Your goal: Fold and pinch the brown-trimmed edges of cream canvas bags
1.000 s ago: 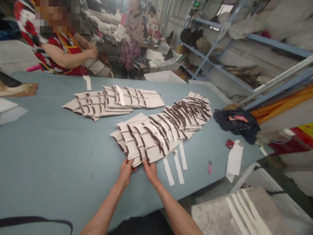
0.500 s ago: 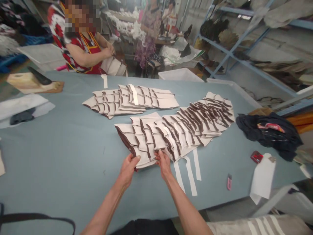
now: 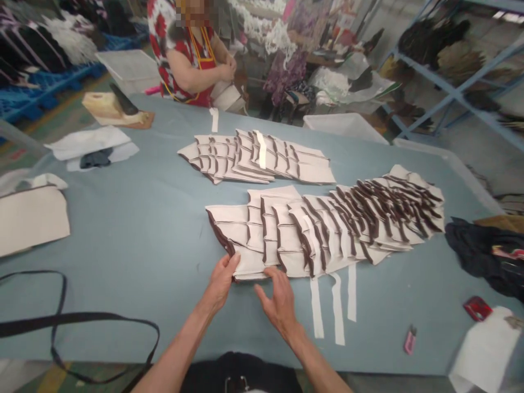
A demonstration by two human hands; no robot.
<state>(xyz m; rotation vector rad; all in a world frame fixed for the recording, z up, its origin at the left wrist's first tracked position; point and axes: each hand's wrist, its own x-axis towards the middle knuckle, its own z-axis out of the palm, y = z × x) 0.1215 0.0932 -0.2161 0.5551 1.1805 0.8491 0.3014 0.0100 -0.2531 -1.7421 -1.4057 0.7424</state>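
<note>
A long overlapping row of beige fabric pieces with dark brown edging (image 3: 290, 237) lies across the table. My left hand (image 3: 221, 279) pinches the near left corner of the front fabric piece (image 3: 250, 263), thumb on top. Just to the right, my right hand (image 3: 280, 300) has its fingers apart, with the fingertips touching that piece's near edge and the thumb free. White strips (image 3: 338, 308) hang out from the row toward me. Behind it lies a second, shorter row of similar beige pieces (image 3: 241, 158) with a pale strip (image 3: 262, 150) across it.
Pink-handled thread snips (image 3: 410, 339) and a red-and-black box (image 3: 477, 309) lie at the right, near dark cloth (image 3: 483, 256). Black straps (image 3: 82, 317) loop at the near left. Across the table (image 3: 155, 229), a person (image 3: 186, 60) handles beige fabric. White bins (image 3: 344, 126) stand beyond.
My right hand has loosened from the fabric edge, and its fingers have spread. My left hand still holds the corner. The camera view has shifted, showing more of the left side.
</note>
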